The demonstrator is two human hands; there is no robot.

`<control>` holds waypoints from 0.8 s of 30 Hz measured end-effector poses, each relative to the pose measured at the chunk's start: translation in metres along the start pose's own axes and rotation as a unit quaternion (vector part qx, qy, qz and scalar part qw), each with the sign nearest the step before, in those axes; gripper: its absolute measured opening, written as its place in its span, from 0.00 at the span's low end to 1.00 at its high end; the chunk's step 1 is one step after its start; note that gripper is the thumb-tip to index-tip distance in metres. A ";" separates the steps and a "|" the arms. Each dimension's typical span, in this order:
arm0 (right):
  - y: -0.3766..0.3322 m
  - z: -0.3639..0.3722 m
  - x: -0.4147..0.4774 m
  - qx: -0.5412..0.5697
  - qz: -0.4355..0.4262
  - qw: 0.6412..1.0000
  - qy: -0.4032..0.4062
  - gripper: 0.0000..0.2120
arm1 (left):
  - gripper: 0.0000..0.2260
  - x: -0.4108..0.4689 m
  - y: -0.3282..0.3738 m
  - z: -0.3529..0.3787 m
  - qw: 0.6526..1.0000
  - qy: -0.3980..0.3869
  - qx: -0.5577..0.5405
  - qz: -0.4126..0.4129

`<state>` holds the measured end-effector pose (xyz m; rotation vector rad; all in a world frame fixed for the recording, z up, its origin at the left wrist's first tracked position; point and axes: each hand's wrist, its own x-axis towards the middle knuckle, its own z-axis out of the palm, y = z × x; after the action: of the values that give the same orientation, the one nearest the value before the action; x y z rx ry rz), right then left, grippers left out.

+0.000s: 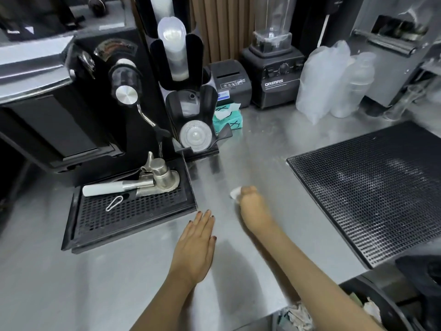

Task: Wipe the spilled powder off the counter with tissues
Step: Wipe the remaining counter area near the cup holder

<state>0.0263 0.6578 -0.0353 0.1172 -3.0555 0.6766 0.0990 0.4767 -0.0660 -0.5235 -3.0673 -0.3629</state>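
A brushed steel worktop [262, 149] fills the middle and lower part of the frame, catching soft glare from overhead light. At the left stands a black coffee machine [59, 115] with a perforated drip tray [128, 213] before it. Just right of it, in the upper centre, rises a black cup and lid dispenser [181, 75]. Behind, at the top centre, hangs a brown pleated curtain [222, 25]. In front of the curtain sit a small black receipt printer [230, 80] and a dark blender [274, 75]. Bagged clear plastic cups [334, 82] lean at the upper right. A black rubber bar mat [372, 189] covers the right side.
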 end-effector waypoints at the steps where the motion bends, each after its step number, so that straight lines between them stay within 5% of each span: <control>1: -0.001 0.011 -0.035 0.012 -0.038 0.999 -0.016 0.10 | 0.24 0.000 0.000 0.000 1.000 0.000 -0.003 0.000; 3: -0.004 0.012 -0.112 0.020 -0.093 0.992 -0.081 0.05 | 0.26 0.001 0.001 0.001 1.000 0.009 -0.011 0.006; 5: 0.018 0.006 -0.145 0.004 -0.133 0.990 -0.037 0.13 | 0.28 0.000 0.001 0.001 1.000 0.013 -0.013 0.007; 8: 0.060 -0.020 -0.124 -0.009 -0.020 0.999 0.045 0.04 | 0.28 0.000 0.001 0.000 1.000 0.022 -0.019 0.008; 13: 0.062 -0.023 -0.059 -0.013 0.088 0.989 0.118 0.11 | 0.31 0.000 0.001 -0.001 1.000 0.009 -0.024 0.003; 19: 0.003 0.028 -0.165 0.004 -0.115 0.993 0.026 0.08 | 0.33 0.001 0.000 0.001 1.000 -0.008 -0.004 0.001; 21: 0.025 0.019 -0.181 0.014 -0.091 0.995 0.032 0.10 | 0.33 0.000 0.000 0.001 1.000 -0.007 -0.001 0.002; 24: 0.063 -0.021 -0.157 -0.034 0.061 0.991 0.117 0.08 | 0.33 0.000 0.001 0.000 1.000 -0.009 0.004 0.002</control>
<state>0.1783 0.7344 -0.0468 -0.1421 -2.8719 0.5465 0.0989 0.4777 -0.0662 -0.5368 -3.0823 -0.3483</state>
